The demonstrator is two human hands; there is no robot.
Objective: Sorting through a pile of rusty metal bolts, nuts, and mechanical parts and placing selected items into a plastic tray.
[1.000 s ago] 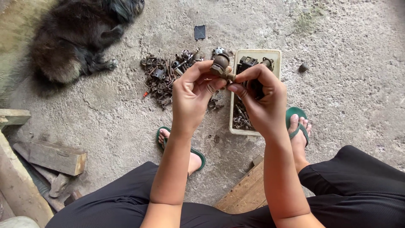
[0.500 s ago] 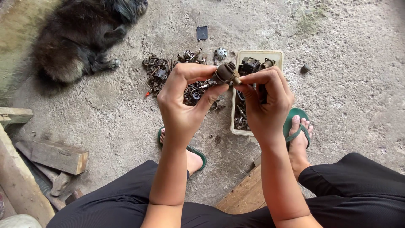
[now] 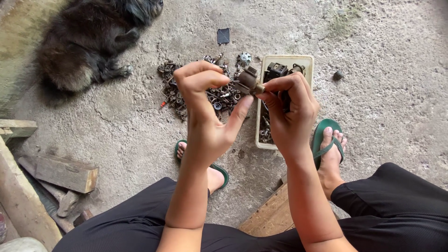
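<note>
My right hand [image 3: 290,114] pinches the stem of a small rusty brown metal part [image 3: 247,80] and holds it up over the floor. My left hand [image 3: 205,119] is just left of the part, its fingers curled apart and its thumb stretched up toward it; it grips nothing. Below the hands a pile of rusty bolts, nuts and small fittings [image 3: 173,91] lies on the concrete. A cream rectangular tray [image 3: 306,59] with more dark metal pieces sits under my right hand.
A dark furry dog [image 3: 84,42] lies at the upper left. Wood blocks [image 3: 65,172] lie at the left edge, and a wooden plank [image 3: 270,214] is between my knees. My feet wear green sandals [image 3: 324,130]. A black square piece [image 3: 223,36] and a small dark lump [image 3: 338,74] lie on the concrete.
My left hand has let go of the rusty part and opened, dropping slightly left. The right hand still holds the part by its stem, turned a little.
</note>
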